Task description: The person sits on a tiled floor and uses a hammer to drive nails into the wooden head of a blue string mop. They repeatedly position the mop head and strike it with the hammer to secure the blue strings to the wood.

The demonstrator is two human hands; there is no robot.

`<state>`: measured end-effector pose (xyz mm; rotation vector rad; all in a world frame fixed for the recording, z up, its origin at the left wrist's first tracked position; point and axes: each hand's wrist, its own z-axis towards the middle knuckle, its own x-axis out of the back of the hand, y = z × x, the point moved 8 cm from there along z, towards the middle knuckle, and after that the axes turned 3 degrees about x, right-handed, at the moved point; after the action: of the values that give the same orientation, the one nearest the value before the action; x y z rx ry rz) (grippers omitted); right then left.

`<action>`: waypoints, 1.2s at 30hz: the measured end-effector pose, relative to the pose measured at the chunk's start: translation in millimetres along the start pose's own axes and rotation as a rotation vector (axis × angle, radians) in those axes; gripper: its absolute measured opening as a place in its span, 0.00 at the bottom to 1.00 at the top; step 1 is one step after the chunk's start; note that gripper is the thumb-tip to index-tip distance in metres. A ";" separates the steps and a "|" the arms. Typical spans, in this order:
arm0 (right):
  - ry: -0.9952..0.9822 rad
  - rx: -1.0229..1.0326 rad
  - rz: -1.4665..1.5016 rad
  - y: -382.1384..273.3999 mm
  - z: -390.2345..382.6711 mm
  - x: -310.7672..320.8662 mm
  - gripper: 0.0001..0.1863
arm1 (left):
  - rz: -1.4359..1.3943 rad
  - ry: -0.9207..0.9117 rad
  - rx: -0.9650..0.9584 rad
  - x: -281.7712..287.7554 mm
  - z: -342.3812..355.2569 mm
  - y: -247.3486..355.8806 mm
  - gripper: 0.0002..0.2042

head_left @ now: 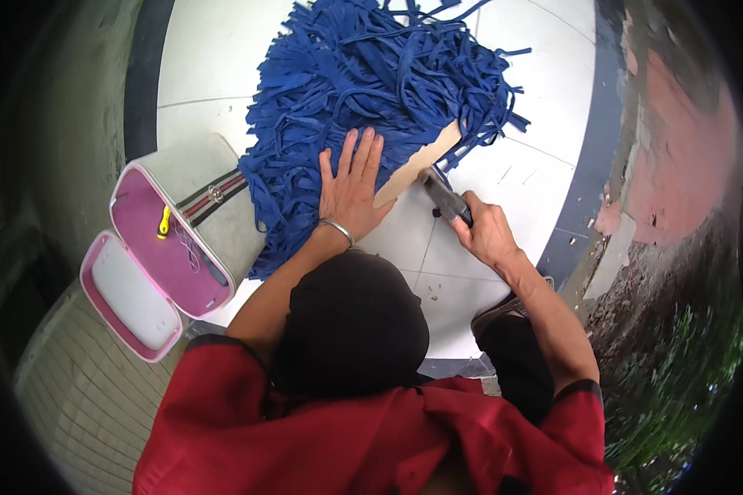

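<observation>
Left hand (351, 186) flat, fingers spread open, palm down on near edge of blue strips (371, 82), just left of board (417, 161). Silver bangle (337, 229) on left wrist.

Right hand (483, 231) closed in a fist around dark knife handle (447, 200); knife tip touching board's near right edge. Blade mostly hidden by fist and angle, edge detail not readable.

Board: pale tan, narrow, lying diagonally from near left to far right, far end tucked under strips, near end bare on white tile floor (504, 177). Left fingertips just beside board; touching or not, cannot tell.

Strips: big loose heap of blue cut fabric bands, filling far centre of floor, spilling near-left down to case (194, 206).

Case: grey shell, striped band on side, pink lining, open lid (132, 301) hanging near-left. Small yellow tool (164, 221) lying inside on pink lining, well apart from both hands.

Dark blue border tiles (590, 165) along right side of floor, rough reddish ground beyond on right, greenery near right. Small debris specks on floor near right hand.

Red shirt and dark knee at near edge of frame.
</observation>
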<state>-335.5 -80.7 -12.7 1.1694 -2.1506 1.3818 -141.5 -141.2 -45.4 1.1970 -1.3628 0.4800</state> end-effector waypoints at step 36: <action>0.394 -0.286 0.296 57.1 -65.5 -19.9 0.14 | -0.038 0.082 -0.088 21.2 -32.3 8.9 0.47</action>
<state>-377.6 -3.7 -28.5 0.4429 -2.1866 1.2337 -128.6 -117.9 -16.0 1.1181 -1.2765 0.4330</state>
